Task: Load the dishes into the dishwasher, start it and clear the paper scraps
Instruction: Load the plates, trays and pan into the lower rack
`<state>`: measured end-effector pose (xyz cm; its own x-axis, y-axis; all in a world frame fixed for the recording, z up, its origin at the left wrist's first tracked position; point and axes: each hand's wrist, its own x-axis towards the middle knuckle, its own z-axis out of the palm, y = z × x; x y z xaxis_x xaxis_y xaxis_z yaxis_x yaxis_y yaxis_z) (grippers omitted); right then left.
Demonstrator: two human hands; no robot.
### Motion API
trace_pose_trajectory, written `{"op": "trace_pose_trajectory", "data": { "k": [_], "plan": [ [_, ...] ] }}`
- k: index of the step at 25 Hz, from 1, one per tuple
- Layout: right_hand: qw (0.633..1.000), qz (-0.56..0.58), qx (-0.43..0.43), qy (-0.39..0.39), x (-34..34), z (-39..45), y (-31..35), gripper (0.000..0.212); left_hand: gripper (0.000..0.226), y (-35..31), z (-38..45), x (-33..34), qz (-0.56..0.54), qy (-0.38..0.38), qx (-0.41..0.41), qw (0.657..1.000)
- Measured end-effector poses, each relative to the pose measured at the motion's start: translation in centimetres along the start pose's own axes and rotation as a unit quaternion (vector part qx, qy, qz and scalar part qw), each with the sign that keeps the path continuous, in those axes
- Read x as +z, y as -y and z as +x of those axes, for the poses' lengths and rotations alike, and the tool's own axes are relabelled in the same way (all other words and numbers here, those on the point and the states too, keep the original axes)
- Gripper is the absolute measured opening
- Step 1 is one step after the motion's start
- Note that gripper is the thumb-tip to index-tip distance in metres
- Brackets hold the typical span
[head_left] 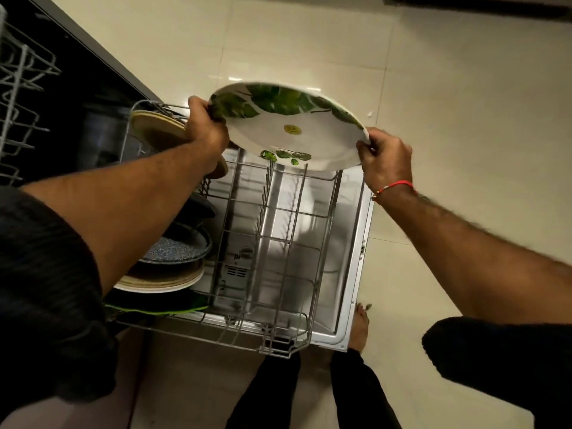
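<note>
A large white plate with green leaf print (pixel 288 128) hangs tilted above the far end of the pulled-out lower rack (pixel 278 305). My left hand (pixel 205 126) grips its left rim and my right hand (pixel 385 156) grips its right rim. The rack rests over the open dishwasher door (pixel 353 258). Along the rack's left side stand several dishes: a tan plate (pixel 158 128) at the far end, a dark speckled pan (pixel 176 247), cream plates (pixel 161 281) and a dark plate with a green edge (pixel 154 306).
The upper rack (pixel 18 88) juts out of the dark dishwasher cavity at the far left. Pale floor tiles (pixel 433 88) spread to the right. My foot (pixel 360 323) and dark trouser legs stand just beside the door's near corner. A small white scrap (pixel 369 113) lies on the floor.
</note>
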<state>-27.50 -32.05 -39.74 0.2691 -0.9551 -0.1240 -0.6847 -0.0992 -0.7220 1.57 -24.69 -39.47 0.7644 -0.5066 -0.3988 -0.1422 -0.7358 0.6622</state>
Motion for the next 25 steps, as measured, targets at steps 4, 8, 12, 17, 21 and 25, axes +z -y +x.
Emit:
{"op": "trace_pose_trajectory", "data": {
  "k": [4,8,12,17,21,25],
  "plan": [
    [0.999,-0.018,0.036,0.027,1.3,0.1,1.0,0.025,0.051,-0.1,0.3,-1.1,0.027,0.114,-0.046,0.992],
    [0.995,-0.036,0.066,0.064,1.3,0.3,1.4,0.027,0.057,0.4,-0.9,-1.1,0.024,0.097,-0.036,0.994],
    [0.989,-0.021,0.088,0.121,1.1,-0.7,1.0,0.042,0.092,0.0,-2.4,-0.7,0.066,0.077,-0.055,0.993],
    [0.986,-0.016,0.077,0.149,-0.3,-1.8,1.5,0.052,0.091,-1.3,-5.4,-1.9,0.032,0.083,-0.027,0.996],
    [0.989,-0.001,0.042,0.141,-2.7,-4.3,5.0,0.051,0.088,-1.6,-11.3,-5.0,0.003,0.099,-0.002,0.995],
    [0.979,0.057,0.004,0.195,-6.0,-8.7,11.1,0.044,0.076,-2.7,-19.5,-9.2,-0.069,0.122,0.014,0.990]
  ]
}}
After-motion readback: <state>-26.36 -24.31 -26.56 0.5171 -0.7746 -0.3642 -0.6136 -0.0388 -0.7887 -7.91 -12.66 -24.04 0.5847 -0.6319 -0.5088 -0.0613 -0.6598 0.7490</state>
